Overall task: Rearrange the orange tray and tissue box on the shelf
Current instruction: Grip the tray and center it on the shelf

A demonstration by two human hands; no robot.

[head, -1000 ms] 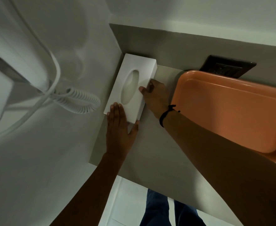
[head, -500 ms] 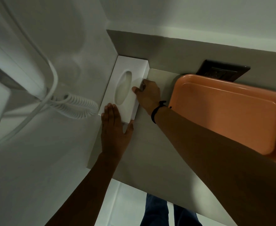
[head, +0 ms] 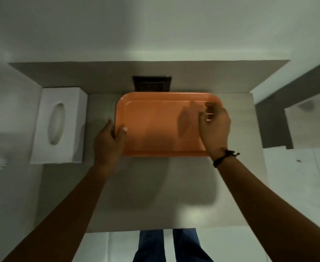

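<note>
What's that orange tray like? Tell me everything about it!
The tray is a smooth orange rectangle, probably plastic, with rounded corners and a raised rim. It is empty and lies flat on the shelf, its far edge near the wall. The left hand holds its left rim; the right hand is over its right end.

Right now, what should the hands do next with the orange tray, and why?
Probably bring the right hand down onto the tray's right edge. The left hand already grips the left rim of the orange tray, while the right hovers over it with fingers curled. The tissue box already sits against the left wall.
</note>
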